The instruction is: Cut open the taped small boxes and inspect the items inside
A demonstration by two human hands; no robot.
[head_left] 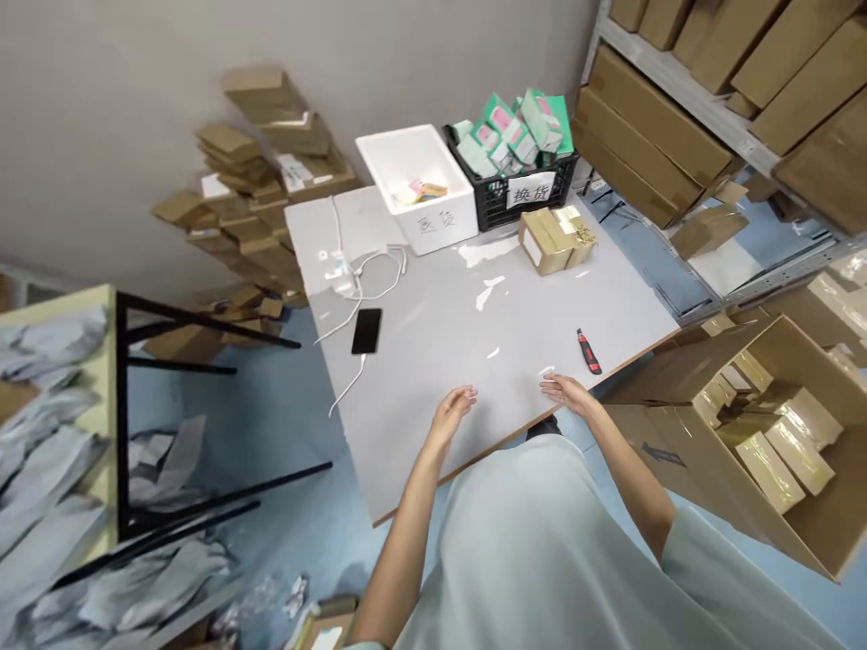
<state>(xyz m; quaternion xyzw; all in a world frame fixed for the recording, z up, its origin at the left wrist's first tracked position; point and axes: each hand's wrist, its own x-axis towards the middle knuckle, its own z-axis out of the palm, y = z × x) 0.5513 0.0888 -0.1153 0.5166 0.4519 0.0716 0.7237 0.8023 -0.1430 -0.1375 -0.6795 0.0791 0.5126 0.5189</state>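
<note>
Both of my hands are held over the front part of a grey table [433, 343], palms facing each other with a gap between them. My left hand [452, 413] has its fingers stretched out and holds nothing. Fingers extended, my right hand [567, 394] is likewise without anything in it. Closest to the right hand lies a red and black utility knife [589, 352], near the table's right edge. A black phone [367, 331] with a white cable plugged in rests on the left side. Farther back sits a small taped cardboard box [556, 240].
Along the table's back stand a white foam bin [433, 227] and a black crate [494, 212] of green and white boxes. A large open carton [677, 451] holding taped boxes is at the right. Shelving [751, 144] rises behind it; a rack of grey parcels [54, 433] stands left.
</note>
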